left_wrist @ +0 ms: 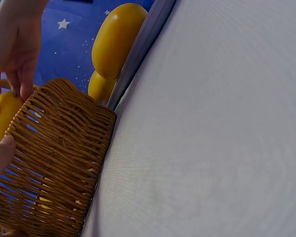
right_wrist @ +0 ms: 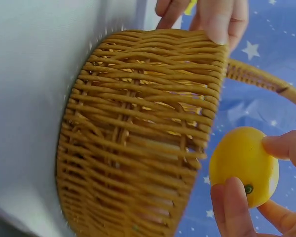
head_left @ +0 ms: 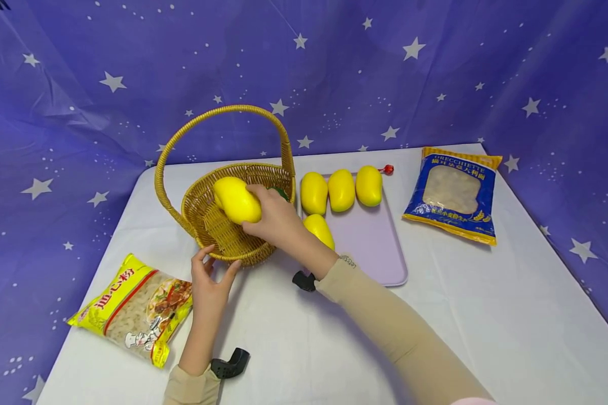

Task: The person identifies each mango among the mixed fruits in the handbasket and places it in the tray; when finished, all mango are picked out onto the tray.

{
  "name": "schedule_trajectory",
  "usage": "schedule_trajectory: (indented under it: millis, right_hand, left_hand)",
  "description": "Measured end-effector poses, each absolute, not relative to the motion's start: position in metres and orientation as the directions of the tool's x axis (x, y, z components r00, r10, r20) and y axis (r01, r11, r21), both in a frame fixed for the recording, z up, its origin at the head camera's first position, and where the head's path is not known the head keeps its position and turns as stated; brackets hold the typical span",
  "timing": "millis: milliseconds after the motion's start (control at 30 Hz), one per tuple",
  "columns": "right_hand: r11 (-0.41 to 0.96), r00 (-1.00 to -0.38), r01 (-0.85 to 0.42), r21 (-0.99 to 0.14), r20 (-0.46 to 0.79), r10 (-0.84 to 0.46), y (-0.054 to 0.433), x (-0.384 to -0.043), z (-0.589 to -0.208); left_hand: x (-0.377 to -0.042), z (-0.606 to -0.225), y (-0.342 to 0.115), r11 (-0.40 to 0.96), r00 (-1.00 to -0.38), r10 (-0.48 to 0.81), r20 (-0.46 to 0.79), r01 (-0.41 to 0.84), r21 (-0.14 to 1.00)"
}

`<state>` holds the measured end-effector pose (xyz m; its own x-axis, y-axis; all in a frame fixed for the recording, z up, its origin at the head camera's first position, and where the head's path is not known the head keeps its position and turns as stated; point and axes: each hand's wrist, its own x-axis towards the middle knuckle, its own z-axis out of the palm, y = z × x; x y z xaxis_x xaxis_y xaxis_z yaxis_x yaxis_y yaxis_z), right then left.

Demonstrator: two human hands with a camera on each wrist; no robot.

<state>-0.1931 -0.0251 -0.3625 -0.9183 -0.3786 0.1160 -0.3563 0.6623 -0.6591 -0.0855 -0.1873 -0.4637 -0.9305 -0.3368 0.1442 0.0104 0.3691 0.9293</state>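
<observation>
My right hand (head_left: 273, 216) grips a yellow mango (head_left: 236, 199) over the opening of a wicker basket (head_left: 253, 259). In the right wrist view, fingers and thumb surround the mango (right_wrist: 244, 158), and its small green stem end shows. My left hand (head_left: 210, 284) holds the basket's near rim, thumb and fingers spread along it. In the left wrist view, the left thumb (left_wrist: 1, 153) presses on the rim. Something dark green (head_left: 280, 193) shows inside the basket, mostly hidden by the right hand. Yellow patches show through the weave; what they are I cannot tell.
Several yellow mangoes (head_left: 342, 190) lie on a lilac tray (head_left: 367, 247) right of the basket. A small red object (head_left: 388, 169) sits by its far edge. A blue orecchiette bag (head_left: 453, 194) lies far right, a yellow noodle bag (head_left: 137, 309) at left. The basket's handle (head_left: 238, 108) arches upright.
</observation>
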Motion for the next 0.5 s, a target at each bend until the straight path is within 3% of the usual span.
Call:
schedule_trajectory:
  millis: [500]
  right_hand:
    - [0.53, -0.954, -0.276, -0.802, 0.16, -0.254, 0.048, -0.167, -0.365]
  left_hand:
    - [-0.084, -0.462, -0.187, 0.359, -0.934, -0.337, 0.118, -0.012, 0.933]
